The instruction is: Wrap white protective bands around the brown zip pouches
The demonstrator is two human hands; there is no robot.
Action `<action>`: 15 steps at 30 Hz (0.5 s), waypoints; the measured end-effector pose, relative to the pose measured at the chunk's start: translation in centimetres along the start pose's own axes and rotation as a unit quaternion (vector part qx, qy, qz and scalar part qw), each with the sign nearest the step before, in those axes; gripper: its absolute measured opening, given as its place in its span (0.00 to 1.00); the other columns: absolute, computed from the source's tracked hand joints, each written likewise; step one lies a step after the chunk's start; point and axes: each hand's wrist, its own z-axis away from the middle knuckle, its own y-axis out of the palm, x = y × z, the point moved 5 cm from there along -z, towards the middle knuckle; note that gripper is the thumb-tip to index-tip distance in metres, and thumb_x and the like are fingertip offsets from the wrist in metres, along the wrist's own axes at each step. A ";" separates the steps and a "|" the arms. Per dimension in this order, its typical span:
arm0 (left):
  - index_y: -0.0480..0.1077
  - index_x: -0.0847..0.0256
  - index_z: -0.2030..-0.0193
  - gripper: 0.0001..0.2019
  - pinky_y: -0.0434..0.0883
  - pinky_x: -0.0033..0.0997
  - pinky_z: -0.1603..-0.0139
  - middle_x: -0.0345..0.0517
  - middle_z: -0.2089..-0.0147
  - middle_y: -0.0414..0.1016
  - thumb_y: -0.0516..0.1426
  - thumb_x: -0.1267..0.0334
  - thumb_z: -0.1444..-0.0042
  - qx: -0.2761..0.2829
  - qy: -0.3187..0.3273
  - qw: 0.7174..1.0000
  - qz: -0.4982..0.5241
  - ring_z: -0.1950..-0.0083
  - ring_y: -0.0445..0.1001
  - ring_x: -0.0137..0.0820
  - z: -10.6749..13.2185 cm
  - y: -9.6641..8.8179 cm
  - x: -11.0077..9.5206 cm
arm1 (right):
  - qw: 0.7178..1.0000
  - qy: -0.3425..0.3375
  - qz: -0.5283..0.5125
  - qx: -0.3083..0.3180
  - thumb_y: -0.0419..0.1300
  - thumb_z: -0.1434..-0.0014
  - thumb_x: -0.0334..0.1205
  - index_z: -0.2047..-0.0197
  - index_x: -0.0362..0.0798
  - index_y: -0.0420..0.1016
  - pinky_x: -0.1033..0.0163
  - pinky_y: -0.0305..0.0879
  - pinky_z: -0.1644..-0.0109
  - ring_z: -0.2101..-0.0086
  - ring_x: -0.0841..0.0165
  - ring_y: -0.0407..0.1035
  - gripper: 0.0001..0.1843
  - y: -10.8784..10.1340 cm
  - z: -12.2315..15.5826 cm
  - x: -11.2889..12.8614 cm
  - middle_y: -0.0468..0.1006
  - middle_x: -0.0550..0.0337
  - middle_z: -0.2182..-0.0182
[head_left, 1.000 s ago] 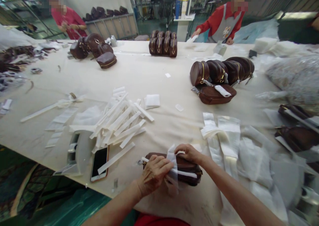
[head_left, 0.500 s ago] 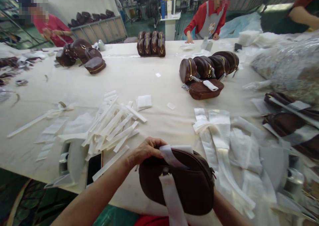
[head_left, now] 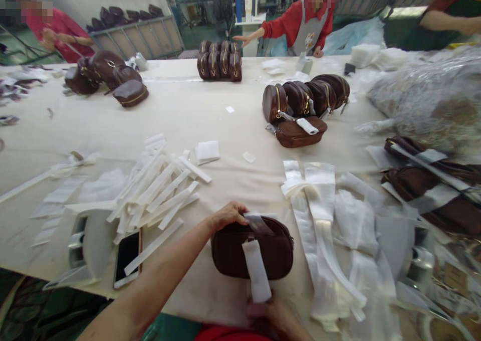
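Note:
A small brown zip bag [head_left: 233, 253] stands on its side on the cream table [head_left: 188, 110], close to the near edge. My left hand [head_left: 227, 214] grips its upper left edge, fingers curled over the top. A white foam strip [head_left: 256, 270] hangs down the bag's face. My right hand [head_left: 272, 315] is low at the frame's bottom, blurred, just under that strip's end; whether its fingers are on the strip is unclear.
A pile of white strips [head_left: 158, 190] and a phone [head_left: 127, 257] lie to the left. Clear plastic sleeves [head_left: 319, 205] spread to the right. Rows of finished brown bags [head_left: 304, 98] stand farther back. Other people in red work at the far side.
The bag went from lying flat to raised toward me, then came down on the table standing on its side. My right hand dropped from the bag's top to below it.

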 end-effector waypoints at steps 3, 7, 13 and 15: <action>0.72 0.67 0.70 0.12 0.64 0.26 0.73 0.37 0.77 0.72 0.65 0.64 0.63 -0.029 0.005 0.999 -0.045 0.77 0.68 0.26 -2.3 -1.1 0.9 | 0.999 0.033 -0.006 0.016 0.62 0.53 0.51 0.79 0.48 0.68 0.66 0.58 0.74 0.80 0.74 0.60 0.16 0.6 -0.5 -1.1 0.63 0.68 0.83; 0.70 0.67 0.68 0.10 0.67 0.26 0.72 0.37 0.74 0.70 0.60 0.59 0.46 -0.033 0.008 0.993 -0.114 0.75 0.67 0.24 -4.1 -1.7 2.0 | 0.978 0.008 0.178 0.105 0.62 0.56 0.48 0.85 0.48 0.63 0.67 0.46 0.77 0.82 0.75 0.52 0.17 0.4 1.2 1.4 0.56 0.69 0.86; 0.69 0.67 0.66 0.12 0.69 0.26 0.71 0.38 0.71 0.68 0.57 0.57 0.42 -0.030 0.025 0.982 -0.183 0.72 0.68 0.25 -4.4 -1.8 2.3 | 0.903 -0.202 0.352 -0.144 0.50 0.39 0.49 0.71 0.49 0.72 0.63 0.60 0.67 0.72 0.67 0.66 0.17 -6.1 1.8 12.8 0.73 0.59 0.75; 0.69 0.67 0.66 0.13 0.69 0.26 0.71 0.37 0.71 0.68 0.57 0.57 0.42 -0.031 0.032 0.979 -0.201 0.72 0.68 0.25 -4.3 -1.9 2.2 | 0.875 -0.262 0.335 -0.232 0.55 0.43 0.48 0.65 0.49 0.72 0.56 0.62 0.54 0.61 0.61 0.68 0.12 -7.9 -0.5 15.9 0.75 0.53 0.65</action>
